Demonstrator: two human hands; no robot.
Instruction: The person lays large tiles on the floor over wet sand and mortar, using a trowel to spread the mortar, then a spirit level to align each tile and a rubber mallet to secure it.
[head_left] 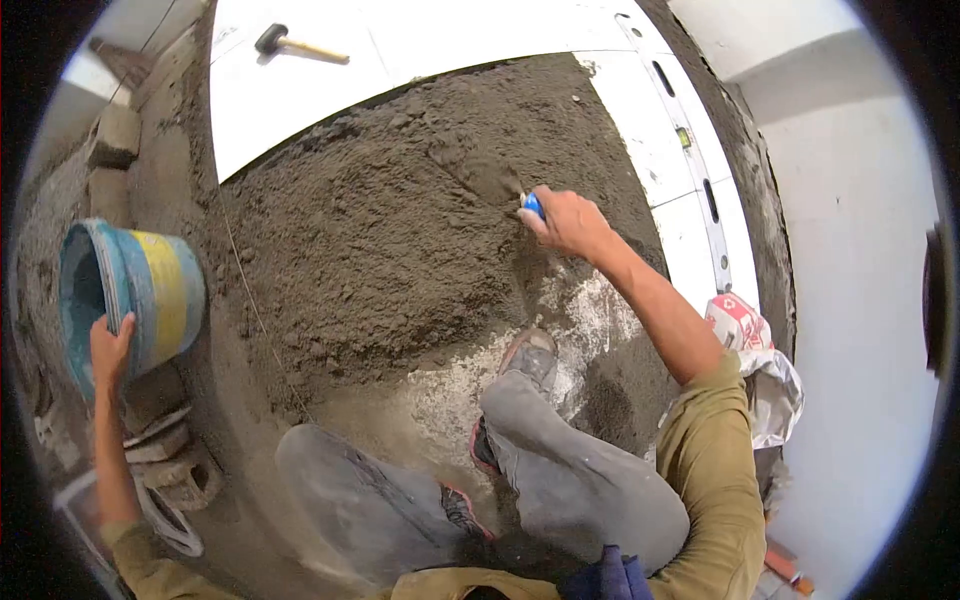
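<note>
Head view gives me a broad, rough mortar bed (350, 230) across the middle, with white tiles (480, 28) along its far edge and down its right side. To the left I see a blue bucket (184, 330) with a yellow band, its open mouth turned toward the left edge. A long spirit level (698, 170) lies on the right-hand tiles, with a red-and-white bag (737, 320) just beside its near end. On the far tiles rests a black-headed mallet (305, 48). Over the bed's right half is the blue-handled trowel (533, 205); I cannot tell how deep its blade sits. The right hand (572, 222) has its fingers closed around that handle; the left hand (110, 348) has its fingers bent over the bucket's rim, gripping it.
</note>
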